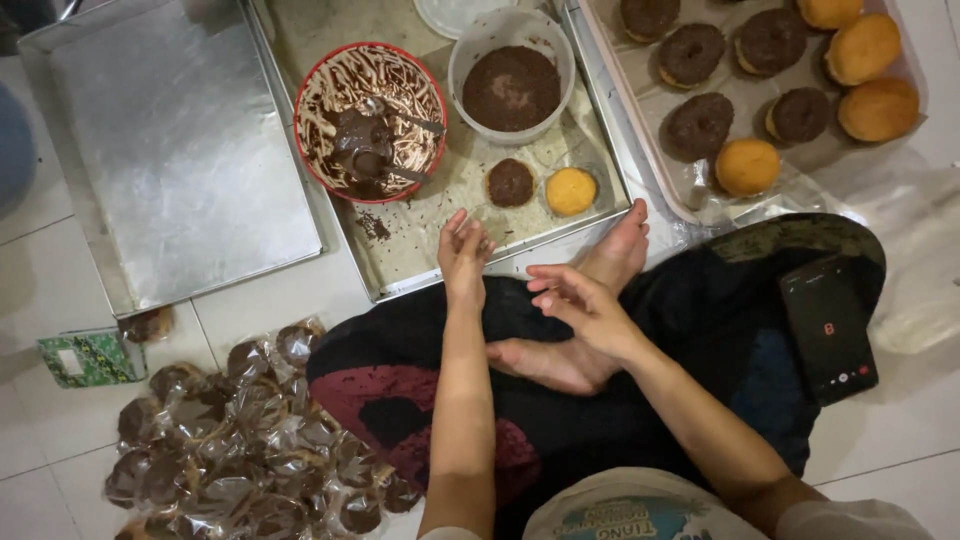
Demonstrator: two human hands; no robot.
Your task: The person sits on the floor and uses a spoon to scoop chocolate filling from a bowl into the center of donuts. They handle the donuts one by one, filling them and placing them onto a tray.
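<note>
My left hand (463, 252) hovers over the near edge of a lined metal tray (440, 250), fingers loosely curled, holding nothing. My right hand (580, 300) is beside it above my crossed legs, fingers spread, empty. On the tray just beyond my hands lie a chocolate-sprinkled doughnut (510, 183) and a plain golden one (571, 191). Behind them stand a red bowl of melted chocolate (370, 120) with spoons in it and a white tub of chocolate sprinkles (511, 88).
An empty steel tray (180, 150) lies at left. A tray (690, 195) at right holds several coated and plain doughnuts. A pile of plastic-wrapped doughnuts (240, 440) sits on the tiled floor. A dark phone (828, 330) rests on my lap. A green box (90, 357) is at far left.
</note>
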